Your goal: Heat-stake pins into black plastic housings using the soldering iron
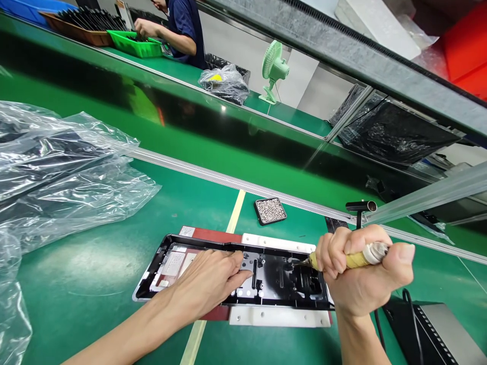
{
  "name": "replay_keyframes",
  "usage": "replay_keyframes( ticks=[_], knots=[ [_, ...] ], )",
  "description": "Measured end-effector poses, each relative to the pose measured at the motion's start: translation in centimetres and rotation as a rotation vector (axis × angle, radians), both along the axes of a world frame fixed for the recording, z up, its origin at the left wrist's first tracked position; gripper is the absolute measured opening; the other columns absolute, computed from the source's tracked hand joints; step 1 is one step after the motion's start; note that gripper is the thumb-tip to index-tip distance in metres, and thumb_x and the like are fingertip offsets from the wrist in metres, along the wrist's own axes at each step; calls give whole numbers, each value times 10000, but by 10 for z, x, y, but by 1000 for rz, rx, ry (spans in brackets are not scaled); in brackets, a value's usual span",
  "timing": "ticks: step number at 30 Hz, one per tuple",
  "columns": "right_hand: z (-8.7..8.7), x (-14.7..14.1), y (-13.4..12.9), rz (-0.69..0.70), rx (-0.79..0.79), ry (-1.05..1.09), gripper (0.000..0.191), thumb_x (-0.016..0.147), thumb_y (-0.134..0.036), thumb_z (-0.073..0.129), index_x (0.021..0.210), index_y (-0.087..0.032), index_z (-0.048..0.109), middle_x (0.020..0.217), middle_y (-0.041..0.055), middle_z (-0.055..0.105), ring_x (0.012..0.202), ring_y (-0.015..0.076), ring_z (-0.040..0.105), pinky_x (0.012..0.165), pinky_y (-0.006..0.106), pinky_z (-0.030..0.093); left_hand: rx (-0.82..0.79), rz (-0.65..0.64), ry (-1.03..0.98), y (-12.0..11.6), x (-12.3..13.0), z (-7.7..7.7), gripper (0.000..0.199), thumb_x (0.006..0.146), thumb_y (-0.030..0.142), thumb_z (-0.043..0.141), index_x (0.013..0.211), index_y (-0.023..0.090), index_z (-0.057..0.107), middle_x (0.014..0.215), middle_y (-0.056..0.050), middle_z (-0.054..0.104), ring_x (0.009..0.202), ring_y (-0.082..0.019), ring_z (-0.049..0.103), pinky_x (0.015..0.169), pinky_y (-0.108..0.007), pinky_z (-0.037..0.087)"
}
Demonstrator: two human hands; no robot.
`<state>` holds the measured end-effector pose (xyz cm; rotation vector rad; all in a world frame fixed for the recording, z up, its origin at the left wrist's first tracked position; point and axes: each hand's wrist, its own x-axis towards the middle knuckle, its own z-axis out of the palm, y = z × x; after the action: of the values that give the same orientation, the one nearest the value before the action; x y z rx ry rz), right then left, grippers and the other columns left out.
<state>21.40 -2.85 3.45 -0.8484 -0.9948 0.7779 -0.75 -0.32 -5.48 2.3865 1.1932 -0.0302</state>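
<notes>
A long black plastic housing (178, 299) lies in a fixture with white side blocks (279, 317) and a red-brown base (216, 313). My left hand (213, 271) rests over the middle of the housing, fingers stretched out, thumb towards a metal plate (249, 291) inside it. A yellow-handled screwdriver (355, 259) is wrapped in the fist of my right hand (361, 284). Its shaft points left and down into the right part of the housing, close to a round black part (310, 281). The exact spot where its tip meets the housing is hard to make out.
A small black tray of tiny metal screws (270, 210) sits behind the fixture. Clear plastic bags (76, 177) cover the left side. At lower right is a black-and-grey metal box (437, 329) with a cable. Across the partition, a co-worker's hand (146, 29) is at a green basket (135, 46).
</notes>
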Motion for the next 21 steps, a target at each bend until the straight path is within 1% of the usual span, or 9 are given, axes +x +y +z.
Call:
replay_keyframes(
  ticks=[8,16,21],
  knots=[
    [-1,1,-1,1,3,-3,514,1000,-556,410,654,-217,580,412,-45,471,315,105,372,328,246,409,42,-13,-30,-2,-1,-3,355,1056,433,452,773,223,497,646,-31,665,630,-272,695,552,-333,176],
    [0,2,-1,8,10,-9,518,1012,-534,385,660,-219,598,415,-39,482,322,109,381,334,254,417,42,-21,6,-1,0,0,356,1061,435,442,789,218,516,666,-33,677,639,-255,694,547,-330,170],
    [1,2,-2,20,25,-21,517,1019,-503,368,664,-216,610,410,-30,483,315,115,381,328,256,408,37,-11,-14,-1,0,2,351,1050,425,462,767,221,504,641,-20,653,624,-251,692,543,-335,173]
  ],
)
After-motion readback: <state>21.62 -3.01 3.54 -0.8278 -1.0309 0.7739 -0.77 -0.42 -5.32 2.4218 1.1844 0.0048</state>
